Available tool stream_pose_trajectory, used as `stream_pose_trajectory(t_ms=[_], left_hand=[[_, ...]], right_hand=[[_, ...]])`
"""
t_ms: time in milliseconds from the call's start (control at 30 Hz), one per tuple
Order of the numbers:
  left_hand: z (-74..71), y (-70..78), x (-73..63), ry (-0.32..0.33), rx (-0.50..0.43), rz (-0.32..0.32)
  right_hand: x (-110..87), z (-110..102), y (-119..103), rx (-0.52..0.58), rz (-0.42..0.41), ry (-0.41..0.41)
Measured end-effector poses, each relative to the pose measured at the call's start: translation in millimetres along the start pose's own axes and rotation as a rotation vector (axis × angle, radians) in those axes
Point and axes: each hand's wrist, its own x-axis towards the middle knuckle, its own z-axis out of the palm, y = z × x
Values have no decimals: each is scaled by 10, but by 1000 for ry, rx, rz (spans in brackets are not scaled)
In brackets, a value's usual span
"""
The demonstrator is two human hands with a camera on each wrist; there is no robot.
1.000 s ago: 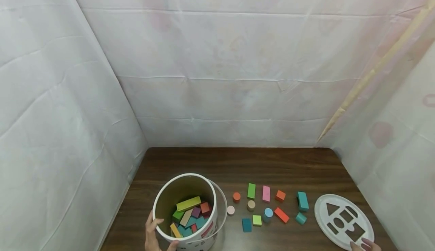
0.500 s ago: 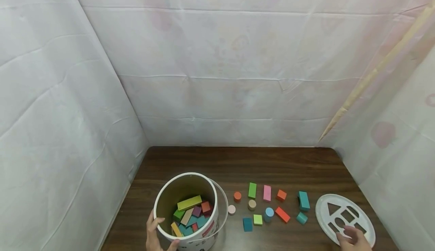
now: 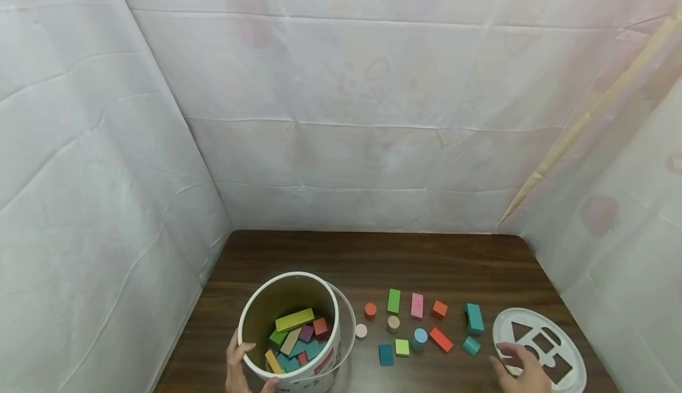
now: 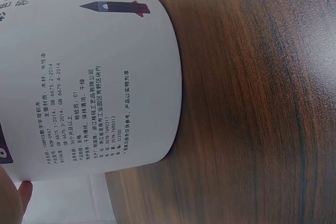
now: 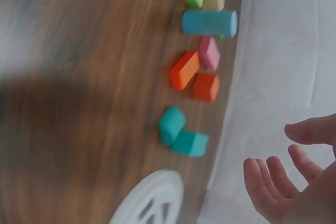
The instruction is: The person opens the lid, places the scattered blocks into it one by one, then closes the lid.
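A white bucket (image 3: 311, 383) with printed sides stands at the left front of the table, holding colored wooden blocks (image 3: 295, 320). My left hand (image 3: 238, 366) grips its rim from the near left, fingertips over the edge and thumb at the front. In the left wrist view the bucket's printed wall (image 4: 100, 87) fills much of the picture. My right hand (image 3: 519, 369) hovers over the left side of a white lid (image 3: 569, 345) with cut-out shapes, holding nothing. In the right wrist view its fingers (image 5: 281, 177) are loosely bent, apart from the thumb. A teal cylinder (image 3: 471, 345) lies nearest it.
Several loose blocks lie between bucket and lid: a blue cylinder (image 3: 419, 339), a red-orange block (image 3: 441, 340), a teal block (image 3: 474, 318), a pink block (image 3: 417, 306) and a green block (image 3: 393, 301) among them. The bucket's handle (image 3: 351, 328) hangs to its right. White sheeting (image 3: 341, 156) surrounds the table.
My right hand has come off the lid's front edge and moved left across it, fingers spreading. The lid stays on the table. My left hand keeps its grip on the bucket.
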Motion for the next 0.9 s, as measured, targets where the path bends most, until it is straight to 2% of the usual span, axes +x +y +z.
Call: stream_pose_trajectory(t_ms=[100,233,300,433,500,600,800,900], left_hand=[[0,-11,-5,9,-10,29],[17,-35,4,23,-33,72],[34,-45,16,21,-45,89],[76,-54,55,6,-65,107],[95,-49,73,5,-79,116],[105,-44,86,11,-108,135],[69,-69,54,35,-133,152],[48,-98,30,51,-140,159]], right_hand=[[-69,11,-168,9,-84,31],[-136,-4,-394,-1,-118,-13],[-152,0,-475,6,-153,-12],[-155,46,-585,38,-280,30],[-154,69,-637,41,-311,36],[-168,90,-717,36,-305,-11],[-241,200,-851,37,-234,-199],[-287,282,-915,56,-229,-266]])
